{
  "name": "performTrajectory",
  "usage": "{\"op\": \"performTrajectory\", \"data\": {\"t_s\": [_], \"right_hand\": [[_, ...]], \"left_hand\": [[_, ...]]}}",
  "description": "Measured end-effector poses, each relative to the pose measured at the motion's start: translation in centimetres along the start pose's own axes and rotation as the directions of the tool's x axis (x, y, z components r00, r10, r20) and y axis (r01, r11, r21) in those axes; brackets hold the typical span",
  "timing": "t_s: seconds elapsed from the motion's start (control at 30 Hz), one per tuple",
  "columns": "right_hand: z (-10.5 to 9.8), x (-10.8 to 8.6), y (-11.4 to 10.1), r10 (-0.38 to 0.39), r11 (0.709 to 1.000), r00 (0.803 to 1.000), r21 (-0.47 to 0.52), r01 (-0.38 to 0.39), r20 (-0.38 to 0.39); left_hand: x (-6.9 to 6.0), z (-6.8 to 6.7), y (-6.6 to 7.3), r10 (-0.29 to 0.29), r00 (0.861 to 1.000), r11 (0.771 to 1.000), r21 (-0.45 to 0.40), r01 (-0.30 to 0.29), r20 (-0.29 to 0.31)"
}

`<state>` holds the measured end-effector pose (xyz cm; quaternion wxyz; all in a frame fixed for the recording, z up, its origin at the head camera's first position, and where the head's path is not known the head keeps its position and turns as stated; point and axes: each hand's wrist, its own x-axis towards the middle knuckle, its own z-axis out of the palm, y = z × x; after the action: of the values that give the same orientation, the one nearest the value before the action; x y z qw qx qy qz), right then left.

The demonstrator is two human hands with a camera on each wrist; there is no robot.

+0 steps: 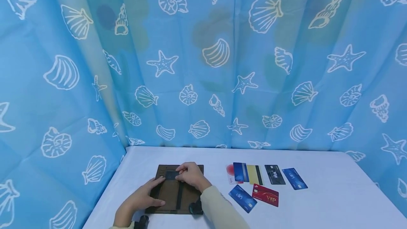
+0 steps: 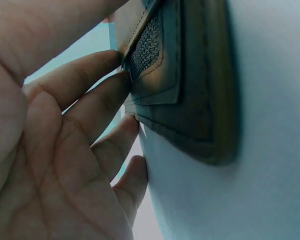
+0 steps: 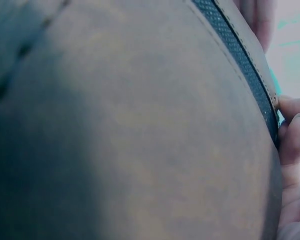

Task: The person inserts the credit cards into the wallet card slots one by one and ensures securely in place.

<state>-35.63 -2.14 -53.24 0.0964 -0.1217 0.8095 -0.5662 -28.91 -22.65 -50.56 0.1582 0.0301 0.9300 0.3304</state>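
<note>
Brown wallet (image 1: 170,193): left hand's (image 1: 144,197) fingers extended, touching; right hand's (image 1: 193,176) bent, grip unclear; head view alone shows cards (image 1: 265,195).

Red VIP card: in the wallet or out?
Out: in the head view the red VIP card lies on the table, to the right of the wallet and apart from it.

Blue seashell-print curtains (image 1: 197,27) are hanging behind and beside a white table (image 1: 334,190), forming a screened-off booth (image 1: 264,116)
</note>
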Motion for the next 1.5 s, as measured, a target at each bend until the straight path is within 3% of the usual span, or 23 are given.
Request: {"op": "performTrajectory", "data": {"t_s": [0.73, 1.5], "right_hand": [[-0.13, -0.05, 0.2, -0.004, 0.999, 0.999, -0.054, 0.006, 0.042], [-0.08, -0.03, -0.03, -0.003, 0.968, 0.994, -0.247, 0.03, 0.111]], "left_hand": [[-0.11, -0.11, 0.05, 0.008, 1.0, 1.0, 0.021, -0.008, -0.004], [0.01, 0.12, -0.16, 0.01, 1.0, 1.0, 0.024, -0.009, -0.014]]}}
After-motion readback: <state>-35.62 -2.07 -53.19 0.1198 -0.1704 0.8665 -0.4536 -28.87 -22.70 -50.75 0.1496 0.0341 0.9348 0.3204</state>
